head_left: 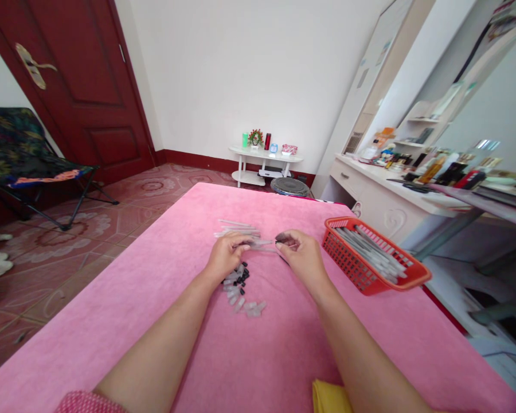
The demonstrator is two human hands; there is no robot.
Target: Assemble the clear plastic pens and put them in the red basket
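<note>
My left hand (pixel 229 256) is closed on a thin, pale grey pen-like stick (pixel 262 242), whose free end points right. Facing that end, my right hand (pixel 304 257) pinches a small black cap-like piece (pixel 277 241), partly hidden by the fingers. A small gap appears between the stick and the piece. Beyond my left hand lies a row of similar grey sticks (pixel 236 227). Close below the same hand is a pile of small black pieces (pixel 242 274) mixed with short translucent caps (pixel 232 292). More translucent caps (pixel 253 310) lie nearer to me.
A red plastic basket (pixel 348 265) of grey sticks stands right of my right hand on the pink cloth-covered table (pixel 249 367). Something yellow (pixel 330 397) lies at the near edge. A dresser with bottles (pixel 370 178) is to the right, a folding chair (pixel 30 155) to the left.
</note>
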